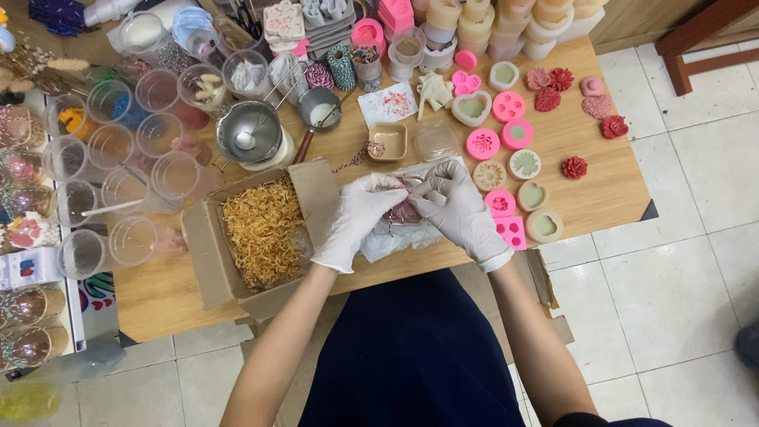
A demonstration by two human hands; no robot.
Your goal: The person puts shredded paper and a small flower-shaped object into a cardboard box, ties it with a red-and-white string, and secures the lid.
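Both gloved hands meet over a small pink wrapped item [405,212] lying on white paper on the wooden desk [601,198]; its long axis cannot be told. The left hand [357,217] and right hand [458,207] pinch its twine with narrowed fingers. Just left of the left hand stands an open cardboard box [261,233] of straw-coloured shreds; right of the right hand lie pink moulds [506,221]. The floor [680,300] is pale tile.

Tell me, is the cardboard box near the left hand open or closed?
Open. The cardboard box has its flaps folded outward, and tan shredded paper filling shows inside.
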